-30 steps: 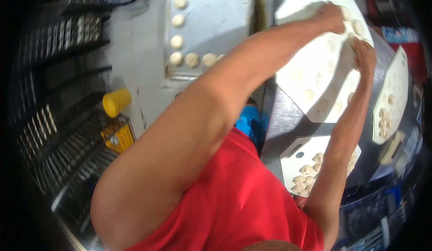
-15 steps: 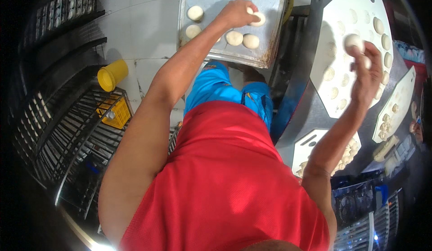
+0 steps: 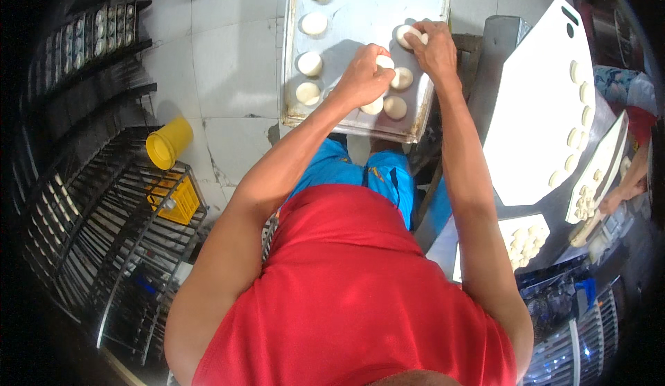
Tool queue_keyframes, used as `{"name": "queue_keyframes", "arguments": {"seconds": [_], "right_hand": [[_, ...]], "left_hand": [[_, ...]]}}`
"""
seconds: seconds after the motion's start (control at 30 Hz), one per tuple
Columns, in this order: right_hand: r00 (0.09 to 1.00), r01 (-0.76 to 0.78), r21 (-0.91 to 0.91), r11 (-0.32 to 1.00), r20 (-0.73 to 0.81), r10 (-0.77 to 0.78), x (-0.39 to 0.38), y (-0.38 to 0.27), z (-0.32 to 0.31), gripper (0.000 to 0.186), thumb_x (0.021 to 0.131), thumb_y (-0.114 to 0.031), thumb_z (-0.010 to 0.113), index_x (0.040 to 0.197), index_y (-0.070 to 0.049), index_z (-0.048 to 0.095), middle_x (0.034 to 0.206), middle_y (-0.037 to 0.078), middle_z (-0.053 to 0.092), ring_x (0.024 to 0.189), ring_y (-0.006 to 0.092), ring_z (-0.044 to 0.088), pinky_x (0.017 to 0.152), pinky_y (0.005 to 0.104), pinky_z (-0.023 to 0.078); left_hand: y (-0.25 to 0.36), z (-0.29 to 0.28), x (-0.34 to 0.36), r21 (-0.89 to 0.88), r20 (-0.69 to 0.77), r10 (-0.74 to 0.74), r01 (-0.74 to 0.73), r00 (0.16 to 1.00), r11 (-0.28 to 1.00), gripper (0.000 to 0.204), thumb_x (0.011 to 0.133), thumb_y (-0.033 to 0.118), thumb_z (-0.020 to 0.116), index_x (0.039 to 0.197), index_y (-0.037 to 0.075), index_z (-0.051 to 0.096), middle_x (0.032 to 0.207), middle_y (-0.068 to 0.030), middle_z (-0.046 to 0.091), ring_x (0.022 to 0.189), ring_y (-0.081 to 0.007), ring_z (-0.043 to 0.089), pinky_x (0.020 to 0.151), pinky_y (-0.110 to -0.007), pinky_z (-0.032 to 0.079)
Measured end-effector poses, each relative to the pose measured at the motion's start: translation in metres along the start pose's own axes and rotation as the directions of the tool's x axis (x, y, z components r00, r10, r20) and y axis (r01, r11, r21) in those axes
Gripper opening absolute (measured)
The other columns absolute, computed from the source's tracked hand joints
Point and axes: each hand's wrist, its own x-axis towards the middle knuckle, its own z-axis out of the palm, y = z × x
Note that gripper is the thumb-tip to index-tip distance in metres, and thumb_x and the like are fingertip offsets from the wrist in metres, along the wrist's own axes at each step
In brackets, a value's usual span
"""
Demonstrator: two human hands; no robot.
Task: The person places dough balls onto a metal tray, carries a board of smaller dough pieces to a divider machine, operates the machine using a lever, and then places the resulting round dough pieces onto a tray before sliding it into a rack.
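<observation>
A metal baking tray (image 3: 353, 22) lies in front of me, with round dough pieces spaced over it. My left hand (image 3: 365, 80) is above the middle of the tray, its fingers closed on a dough ball (image 3: 384, 62). Close to the tray's right edge, my right hand (image 3: 436, 50) has its fingers curled round a dough ball (image 3: 406, 37); part of a second pale piece shows between those fingers. Beside and below the hands lie more dough balls (image 3: 395, 108). Along the tray's left side runs a column of dough balls (image 3: 314, 23).
At right, a large white board (image 3: 533, 116) bears dough rounds along its far edge. Smaller boards hold dough pieces (image 3: 528, 243). Another person's arm (image 3: 627, 182) reaches in at far right. On the left stand dark metal racks (image 3: 76, 227), a yellow bucket (image 3: 170, 142) and a yellow crate (image 3: 181, 195).
My right hand has swung left from above the white board to the tray, carrying dough. My left hand stays over the tray, slightly left of its earlier place. The view has shifted.
</observation>
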Motion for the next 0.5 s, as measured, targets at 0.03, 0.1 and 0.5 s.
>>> {"name": "queue_keyframes", "arguments": {"seconds": [0.03, 0.1, 0.5], "right_hand": [[1.000, -0.013, -0.025, 1.000, 0.001, 0.013, 0.000, 0.002, 0.000, 0.041, 0.087, -0.029, 0.071, 0.119, -0.003, 0.065, 0.125, 0.025, 0.062, 0.111, 0.0381, 0.062, 0.096, 0.0433, 0.048], [0.996, -0.085, 0.021, 0.996, -0.035, 0.085, -0.006, 0.005, -0.006, 0.042, 0.088, -0.027, 0.068, 0.121, -0.002, 0.063, 0.125, 0.025, 0.061, 0.110, 0.0369, 0.062, 0.096, 0.0428, 0.048], [0.958, -0.226, 0.439, 0.869, -0.062, 0.280, -0.033, 0.005, -0.037, 0.043, 0.087, -0.021, 0.070, 0.123, 0.000, 0.061, 0.116, 0.018, 0.066, 0.104, 0.0265, 0.063, 0.094, 0.0375, 0.049]], "left_hand": [[0.003, -0.007, 0.007, -0.012, 0.000, 0.054, -0.054, 0.999, 0.998, 0.041, 0.086, 0.022, 0.068, 0.120, 0.001, 0.060, 0.114, -0.0177, 0.066, 0.098, -0.0290, 0.065, 0.086, -0.040, 0.051], [0.010, -0.020, 0.033, -0.018, 0.052, 0.091, -0.090, 0.995, 0.996, 0.041, 0.086, 0.022, 0.068, 0.122, 0.002, 0.062, 0.115, -0.0171, 0.068, 0.101, -0.0275, 0.066, 0.089, -0.039, 0.051], [0.015, 0.004, 0.170, 0.333, -0.099, 0.457, -0.403, 0.884, 0.852, 0.052, 0.082, 0.030, 0.077, 0.124, 0.003, 0.062, 0.114, -0.0179, 0.060, 0.100, -0.0347, 0.061, 0.089, -0.042, 0.051]]}}
